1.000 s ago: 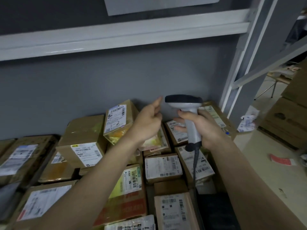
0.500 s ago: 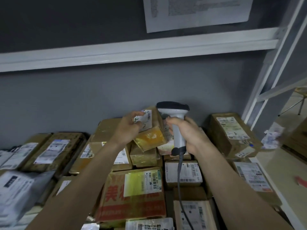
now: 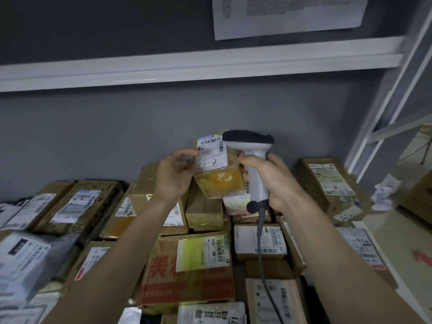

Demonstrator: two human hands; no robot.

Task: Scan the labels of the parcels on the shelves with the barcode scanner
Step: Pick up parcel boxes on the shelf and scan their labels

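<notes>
**Small parcel held up beside the scanner head**

The left hand (image 3: 174,176) grasps a small tape-wrapped cardboard parcel (image 3: 219,176) by its left edge, fingers curled round it, and holds it raised above the heap with its white shipping label (image 3: 212,152) turned toward the camera. The label carries a barcode along its top and a handwritten mark that looks like "3-2", though the print is too blurred to be sure. The right hand (image 3: 268,178) is clenched round the grey handle of the barcode scanner (image 3: 253,160), whose dark head sits just beside the parcel's upper right corner. The scanner's cable (image 3: 263,249) hangs down from the handle's base over the boxes below.

Under both forearms the shelf (image 3: 385,232) is packed with cardboard parcels lying label-up, among them a box with red characters and a yellow-green label (image 3: 187,270), and a grey poly mailer (image 3: 25,260) at the left. A larger brown box (image 3: 332,183) stands at the right end, near the white shelf upright (image 3: 383,118). A printed sheet (image 3: 289,15) hangs on the grey wall above the upper shelf beam (image 3: 187,64).
</notes>
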